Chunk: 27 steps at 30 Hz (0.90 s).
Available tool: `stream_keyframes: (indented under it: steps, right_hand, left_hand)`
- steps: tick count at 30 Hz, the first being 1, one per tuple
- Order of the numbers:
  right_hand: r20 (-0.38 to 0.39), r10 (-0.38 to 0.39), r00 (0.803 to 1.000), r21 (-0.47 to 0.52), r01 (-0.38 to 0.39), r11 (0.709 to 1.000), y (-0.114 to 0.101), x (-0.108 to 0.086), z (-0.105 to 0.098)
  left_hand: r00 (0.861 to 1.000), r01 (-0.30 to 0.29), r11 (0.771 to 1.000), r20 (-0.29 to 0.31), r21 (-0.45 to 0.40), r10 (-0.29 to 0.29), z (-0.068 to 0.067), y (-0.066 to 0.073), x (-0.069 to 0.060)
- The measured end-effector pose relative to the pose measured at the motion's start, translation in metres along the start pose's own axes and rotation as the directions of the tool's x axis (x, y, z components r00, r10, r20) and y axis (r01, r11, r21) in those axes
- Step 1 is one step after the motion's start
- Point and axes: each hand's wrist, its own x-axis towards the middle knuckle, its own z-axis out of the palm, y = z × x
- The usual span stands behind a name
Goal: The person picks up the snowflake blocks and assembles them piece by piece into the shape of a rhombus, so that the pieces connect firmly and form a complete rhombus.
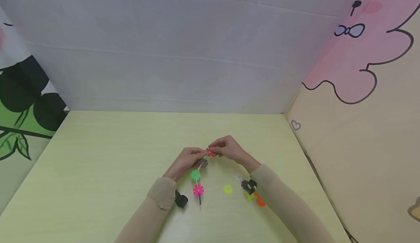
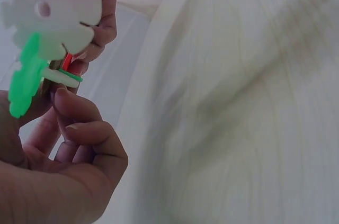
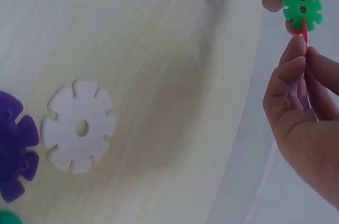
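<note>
A chain of notched plastic snowflake discs hangs in the head view, slotted together. It includes a pink disc [image 1: 198,190], a green disc [image 1: 195,175], a dark brownish disc [image 1: 203,163] and a red disc [image 1: 209,151] at the top. My left hand [image 1: 187,159] grips the chain near its upper end, fingertips by the brownish and green pieces. From the right, my right hand [image 1: 232,150] pinches the red disc between thumb and fingers. In the right wrist view the red disc meets the slotted edge of a green disc [image 3: 312,9]; whether it is fully slotted is hidden.
Loose discs lie on the pale table [image 1: 115,155] beside my right forearm: a yellow one [image 1: 228,189], a white one [image 1: 238,177], a purple one [image 1: 244,184], and orange [image 1: 260,201] and yellow-green ones [image 1: 249,196]. A white wall [image 1: 177,71] stands behind.
</note>
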Motion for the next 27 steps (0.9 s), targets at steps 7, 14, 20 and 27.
stream_keyframes:
  steps: [7,14,20,27]
  right_hand:
    - [-0.011,0.001,1.0,0.0,-0.001,1.0,0.004,0.004,0.002]
    - [-0.035,0.007,0.999,-0.077,-0.01,0.997,0.006,-0.003,-0.007]
    - [-0.029,0.012,1.0,-0.355,-0.021,0.934,0.018,-0.017,-0.023]
    - [0.055,0.089,0.995,-0.471,-0.053,0.881,0.038,-0.044,-0.034]
  left_hand:
    - [1.0,-0.001,0.999,-0.017,-0.046,0.0,-0.002,0.0,-0.001]
    - [1.0,0.017,0.997,-0.011,-0.082,-0.018,-0.002,0.001,-0.002]
    - [1.0,0.019,0.995,-0.023,-0.099,-0.022,-0.002,-0.001,-0.001]
    - [1.0,0.005,0.992,-0.026,-0.123,-0.008,-0.001,-0.004,0.001]
